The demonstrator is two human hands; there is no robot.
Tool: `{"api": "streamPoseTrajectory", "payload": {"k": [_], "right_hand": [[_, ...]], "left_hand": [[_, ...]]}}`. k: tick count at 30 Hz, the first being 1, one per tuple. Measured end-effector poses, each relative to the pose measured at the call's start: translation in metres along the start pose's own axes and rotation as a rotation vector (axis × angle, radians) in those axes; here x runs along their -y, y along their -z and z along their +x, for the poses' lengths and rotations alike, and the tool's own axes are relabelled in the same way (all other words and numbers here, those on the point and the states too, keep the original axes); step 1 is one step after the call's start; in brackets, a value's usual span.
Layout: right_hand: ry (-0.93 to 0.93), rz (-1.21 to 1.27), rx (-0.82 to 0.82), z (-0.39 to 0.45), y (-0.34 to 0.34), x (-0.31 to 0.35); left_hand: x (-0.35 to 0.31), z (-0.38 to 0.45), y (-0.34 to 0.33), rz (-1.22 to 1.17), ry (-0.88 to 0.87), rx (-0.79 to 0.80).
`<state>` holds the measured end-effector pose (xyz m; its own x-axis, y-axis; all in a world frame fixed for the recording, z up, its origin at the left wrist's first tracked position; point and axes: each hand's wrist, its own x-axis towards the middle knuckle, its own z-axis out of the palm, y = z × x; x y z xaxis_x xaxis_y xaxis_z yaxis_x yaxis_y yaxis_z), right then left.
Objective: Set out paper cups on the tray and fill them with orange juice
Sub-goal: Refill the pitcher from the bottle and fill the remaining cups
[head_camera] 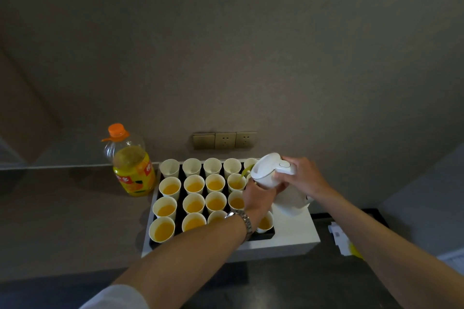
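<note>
White plastic jug (266,170) tilted left over black tray (266,234) of white paper cups (193,204). Thin stream of orange juice (244,172) falling from spout into second-row cup (236,182). Right hand (305,179) wrapped around jug handle, thumb on top. Left hand (258,197) cupped under jug body, fingers curled against it; steel wristwatch (242,219) on wrist. Front three rows filled; back-row cups (212,167) pale inside. Orange-capped juice bottle (131,162) upright just left of tray. Beige wall sockets (224,140) behind.
</note>
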<state>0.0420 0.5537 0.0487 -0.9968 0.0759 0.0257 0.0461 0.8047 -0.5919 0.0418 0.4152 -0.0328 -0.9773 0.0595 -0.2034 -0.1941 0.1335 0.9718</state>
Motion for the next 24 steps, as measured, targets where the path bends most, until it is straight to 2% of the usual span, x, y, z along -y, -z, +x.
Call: {"api": "streamPoseTrajectory", "payload": {"k": [14, 24], "right_hand": [[-0.017, 0.136, -0.058, -0.002, -0.002, -0.002], [-0.067, 0.186, -0.135, 0.0, -0.004, 0.002]], "left_hand": [[-0.012, 0.002, 0.011, 0.022, -0.006, -0.063], [-0.019, 0.015, 0.019, 0.055, -0.043, 0.003]]}}
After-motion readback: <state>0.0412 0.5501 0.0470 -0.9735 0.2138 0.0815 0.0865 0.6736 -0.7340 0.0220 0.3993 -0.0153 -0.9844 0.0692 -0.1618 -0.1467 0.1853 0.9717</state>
